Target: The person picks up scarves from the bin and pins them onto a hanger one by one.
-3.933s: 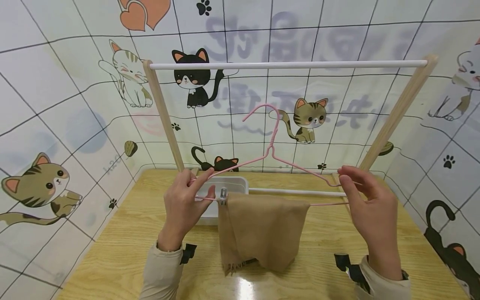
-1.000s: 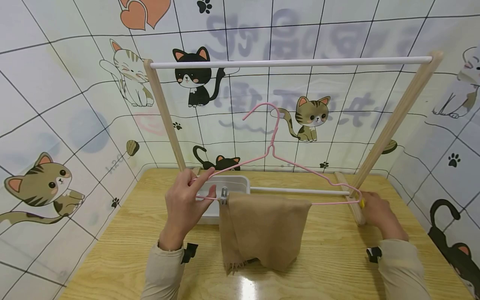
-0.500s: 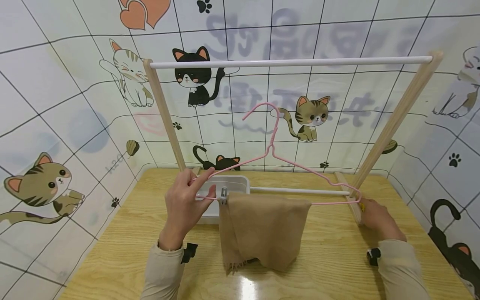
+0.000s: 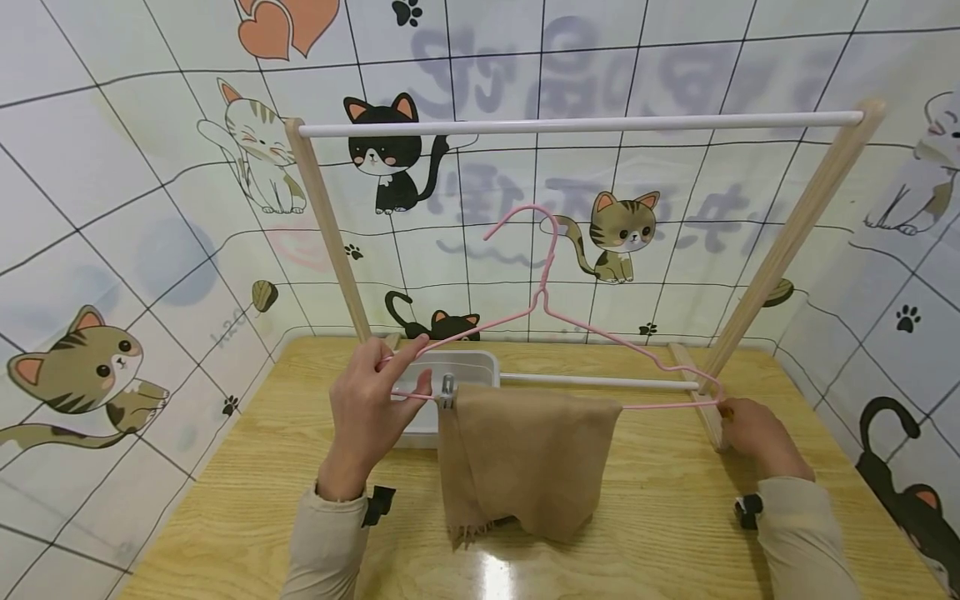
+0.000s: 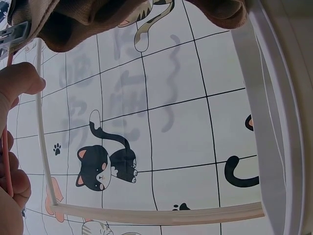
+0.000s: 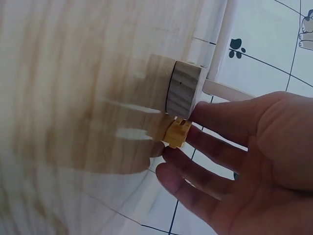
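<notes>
My left hand [image 4: 375, 410] holds the left end of a pink wire hanger [image 4: 600, 334] upright over the table. A tan fringed scarf [image 4: 534, 458] hangs folded over the hanger's lower bar. At its upper left corner a grey clip [image 4: 447, 392] pinches scarf and bar together. Down by the rack's right foot, my right hand [image 4: 763, 435] pinches a small yellow clip [image 6: 177, 133] between thumb and fingertips, close to the tabletop. From the head view the hanger's right end appears just in front of that hand; whether they touch I cannot tell.
A rack with wooden legs [image 4: 795, 242] and a white top rod [image 4: 577, 127] stands at the back. Its low white rod [image 4: 600, 381] runs behind the scarf. A white plastic tray [image 4: 480, 360] sits behind my left hand. Cat-patterned walls enclose the wooden table [image 4: 247, 492].
My right hand has left the hanger's right end and gone down to the table by the rack's foot, where its fingers have closed over the yellow clip. The left hand stays put.
</notes>
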Demonstrator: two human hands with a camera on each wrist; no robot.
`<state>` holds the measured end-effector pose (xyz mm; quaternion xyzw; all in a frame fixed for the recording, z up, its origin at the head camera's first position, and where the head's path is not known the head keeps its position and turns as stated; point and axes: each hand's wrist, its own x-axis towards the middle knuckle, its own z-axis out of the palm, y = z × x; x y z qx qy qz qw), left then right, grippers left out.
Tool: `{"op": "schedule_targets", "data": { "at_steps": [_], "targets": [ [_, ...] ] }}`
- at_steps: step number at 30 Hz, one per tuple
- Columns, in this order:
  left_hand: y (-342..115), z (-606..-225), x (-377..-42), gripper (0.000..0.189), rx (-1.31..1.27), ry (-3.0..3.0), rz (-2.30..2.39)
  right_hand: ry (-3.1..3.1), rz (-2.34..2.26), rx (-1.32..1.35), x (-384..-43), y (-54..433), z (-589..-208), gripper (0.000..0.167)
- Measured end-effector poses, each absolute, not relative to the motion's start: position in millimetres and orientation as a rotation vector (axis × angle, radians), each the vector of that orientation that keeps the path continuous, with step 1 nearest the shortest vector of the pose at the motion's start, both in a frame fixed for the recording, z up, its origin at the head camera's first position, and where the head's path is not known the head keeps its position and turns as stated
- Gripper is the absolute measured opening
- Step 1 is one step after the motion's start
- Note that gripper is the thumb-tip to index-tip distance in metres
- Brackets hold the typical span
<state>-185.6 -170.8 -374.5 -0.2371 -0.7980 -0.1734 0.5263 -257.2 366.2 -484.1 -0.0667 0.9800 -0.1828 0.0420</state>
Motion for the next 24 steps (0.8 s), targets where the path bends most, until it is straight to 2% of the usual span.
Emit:
{"op": "schedule_targets", "data": {
  "at_steps": [17, 24],
  "targets": [
    [-171, -375, -186, 0.042, -0.566, -1.904, -0.408, 2.992, -0.631, 0.059, -246, 363, -470, 0.024],
    [-171, -375, -186, 0.041, -0.562, -1.904, -0.410, 3.043, -0.654, 0.081, -245, 364, -472, 0.036]
  ]
}}
